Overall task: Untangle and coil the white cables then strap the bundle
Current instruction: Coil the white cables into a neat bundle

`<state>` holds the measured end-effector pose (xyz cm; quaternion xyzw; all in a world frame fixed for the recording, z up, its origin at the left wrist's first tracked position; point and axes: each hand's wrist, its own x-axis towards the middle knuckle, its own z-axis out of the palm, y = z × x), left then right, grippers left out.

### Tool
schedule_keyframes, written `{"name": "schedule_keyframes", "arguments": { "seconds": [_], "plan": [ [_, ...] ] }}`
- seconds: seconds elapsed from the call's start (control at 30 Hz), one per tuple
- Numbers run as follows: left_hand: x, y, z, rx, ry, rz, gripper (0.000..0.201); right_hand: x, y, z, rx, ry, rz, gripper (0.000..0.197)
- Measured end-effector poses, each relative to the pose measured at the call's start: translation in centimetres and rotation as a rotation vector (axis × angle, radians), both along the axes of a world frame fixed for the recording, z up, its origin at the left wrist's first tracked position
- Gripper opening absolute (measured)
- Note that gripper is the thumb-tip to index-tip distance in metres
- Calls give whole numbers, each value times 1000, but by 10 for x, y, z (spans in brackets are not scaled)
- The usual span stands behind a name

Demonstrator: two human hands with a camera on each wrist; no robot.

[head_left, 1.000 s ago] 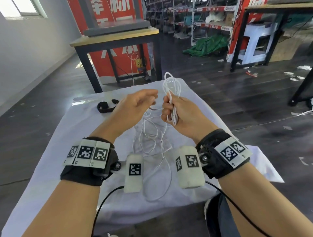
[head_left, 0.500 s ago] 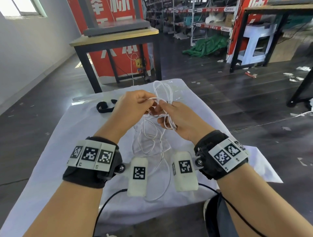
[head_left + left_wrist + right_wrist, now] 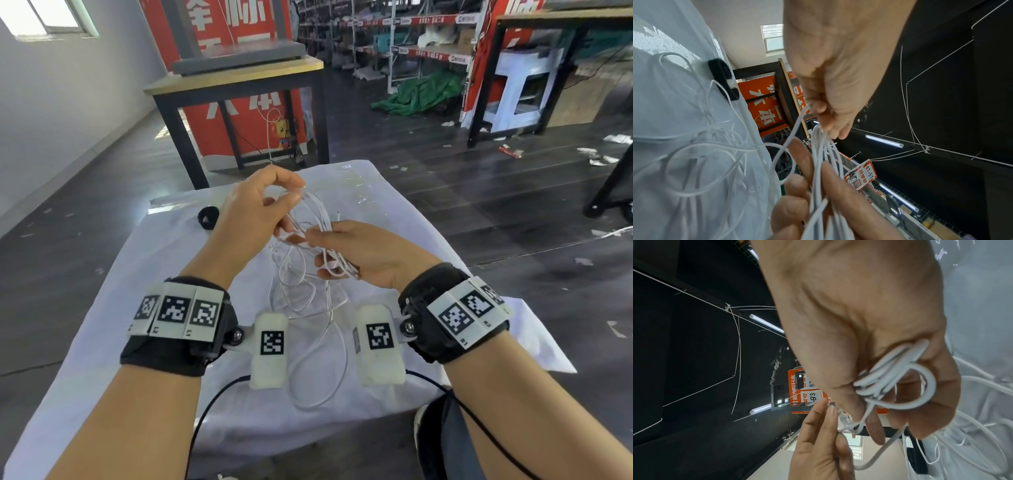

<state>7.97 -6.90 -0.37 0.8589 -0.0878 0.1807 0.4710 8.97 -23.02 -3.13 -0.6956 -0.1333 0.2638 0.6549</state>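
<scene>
Thin white cables (image 3: 310, 236) are partly gathered into a coil, and the rest hangs in loose loops (image 3: 308, 318) down to the cloth. My right hand (image 3: 322, 255) grips the near end of the coil (image 3: 890, 374) in curled fingers. Just beyond it my left hand (image 3: 295, 192) pinches the far ends of the loops (image 3: 823, 138) between thumb and fingertips, raised above the table. The black strap (image 3: 208, 218) lies curled on the cloth to the left of my left hand, untouched; it also shows in the left wrist view (image 3: 723, 78).
A white cloth (image 3: 137, 308) covers the small table, and its edges fall away close on all sides. A wood-topped black-framed table (image 3: 239, 78) stands just behind it. Dark floor with scattered litter lies to the right.
The coil, held upright in my right hand a second ago, has tipped down and flatter. My left hand came in to the coil and now lifts its loop ends away from my right hand.
</scene>
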Motion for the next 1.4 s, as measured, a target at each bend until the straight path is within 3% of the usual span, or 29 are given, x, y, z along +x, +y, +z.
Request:
{"name": "schedule_keyframes", "arguments": {
  "seconds": [0.1,0.27,0.43,0.6,0.73,0.9,1.03,1.17,1.27,1.4],
  "plan": [
    [2,5,0,56,-26,28,15,-1,0,0,13,28,5,23],
    [2,18,3,46,160,-53,33,2,0,1,48,95,27,30],
    [8,21,-4,117,291,59,25,-3,2,1,54,107,114,27],
    [6,17,-5,-61,451,-44,19,-2,1,2,34,126,154,31],
    [5,13,2,-339,479,-75,20,-1,1,2,67,153,73,32],
    [0,8,6,-460,491,-127,20,4,0,0,86,98,25,22],
    [-2,5,8,-411,490,-120,15,8,-3,1,129,24,-79,19],
    [-2,3,7,-304,494,-119,14,9,-3,0,298,62,-180,23],
    [-1,3,5,-257,481,-87,16,9,-2,2,344,104,-177,23],
    [2,6,4,-294,432,-46,16,8,0,4,265,101,-86,20]
  ]
}}
